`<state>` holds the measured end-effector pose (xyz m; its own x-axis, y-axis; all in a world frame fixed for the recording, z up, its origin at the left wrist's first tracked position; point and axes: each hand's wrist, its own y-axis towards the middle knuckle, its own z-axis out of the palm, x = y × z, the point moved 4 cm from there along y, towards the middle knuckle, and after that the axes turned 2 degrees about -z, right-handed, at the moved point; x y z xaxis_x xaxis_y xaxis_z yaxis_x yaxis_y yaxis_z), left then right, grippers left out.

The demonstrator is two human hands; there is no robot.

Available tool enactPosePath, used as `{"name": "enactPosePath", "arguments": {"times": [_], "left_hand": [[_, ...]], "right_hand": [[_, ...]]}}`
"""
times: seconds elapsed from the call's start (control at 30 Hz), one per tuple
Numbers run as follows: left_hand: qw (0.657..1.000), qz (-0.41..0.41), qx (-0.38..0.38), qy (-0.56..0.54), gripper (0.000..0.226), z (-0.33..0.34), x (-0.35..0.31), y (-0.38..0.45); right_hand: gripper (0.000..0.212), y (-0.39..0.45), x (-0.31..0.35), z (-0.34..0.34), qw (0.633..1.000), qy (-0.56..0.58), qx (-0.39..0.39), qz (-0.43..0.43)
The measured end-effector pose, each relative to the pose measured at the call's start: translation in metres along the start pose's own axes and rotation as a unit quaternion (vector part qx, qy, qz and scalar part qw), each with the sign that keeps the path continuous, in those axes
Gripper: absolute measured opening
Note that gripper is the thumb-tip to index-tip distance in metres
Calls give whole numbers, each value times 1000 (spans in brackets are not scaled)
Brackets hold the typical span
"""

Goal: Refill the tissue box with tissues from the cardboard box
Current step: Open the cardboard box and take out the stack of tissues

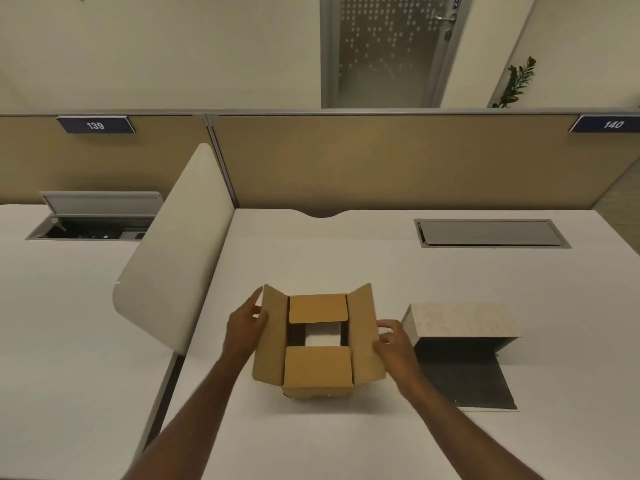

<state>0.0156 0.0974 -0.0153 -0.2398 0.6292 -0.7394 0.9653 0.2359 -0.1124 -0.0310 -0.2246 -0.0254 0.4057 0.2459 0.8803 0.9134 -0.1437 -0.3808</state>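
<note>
On the desk point(311, 445) we note the cardboard box point(318, 368) at centre, with the tissue box point(460, 323) near its right side. Our left hand point(242, 327) lies against its left flap and our right hand point(394, 341) pinches its right flap. A cable hatch point(491, 233) sits behind, to the right.

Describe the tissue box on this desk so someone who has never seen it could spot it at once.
On the white desk under the 140 sign, look just right of the brown cardboard box. The tissue box is pale and wood-grained, and unlike its neighbour has a dark panel lying flat on the desk in front of it.
</note>
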Motion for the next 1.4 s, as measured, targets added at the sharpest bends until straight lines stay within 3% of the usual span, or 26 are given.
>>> {"name": "enactPosePath", "arguments": {"times": [0.17,0.37,0.5,0.6,0.67,0.73,0.9,1.0,1.1,1.2,1.3,1.4], "left_hand": [[994,-92,49,24,53,5,30,-3],[981,-141,124,-42,44,20,39,-16],[988,-120,92,-20,52,1,38,-8],[996,47,7,76,53,-19,8,2],[980,166,-11,112,52,-18,-25,5],[956,234,39,172,57,-1,-55,8],[838,283,197,423,91,59,-79,11],[803,276,234,474,94,74,-77,17],[814,270,244,453,89,76,-79,26],[834,266,251,413,84,71,-82,35],[879,235,252,330,72,59,-88,51],[916,195,229,266,67,47,-93,70]], "right_hand": [[31,-1,-46,-15,991,59,-31,119],[29,-2,-60,0,991,4,-45,126],[34,-10,-38,-13,995,-50,-81,16],[29,-30,6,-22,950,-145,-197,-196],[23,-44,35,-11,906,-210,-191,-315],[26,-51,51,17,872,-304,-101,-370],[38,-46,38,82,800,-508,59,-313],[44,-44,33,92,765,-565,77,-299],[38,-47,37,86,781,-536,44,-318],[27,-58,47,75,822,-460,25,-333],[19,-71,41,67,865,-412,36,-284],[17,-85,22,66,880,-403,65,-242]]}}
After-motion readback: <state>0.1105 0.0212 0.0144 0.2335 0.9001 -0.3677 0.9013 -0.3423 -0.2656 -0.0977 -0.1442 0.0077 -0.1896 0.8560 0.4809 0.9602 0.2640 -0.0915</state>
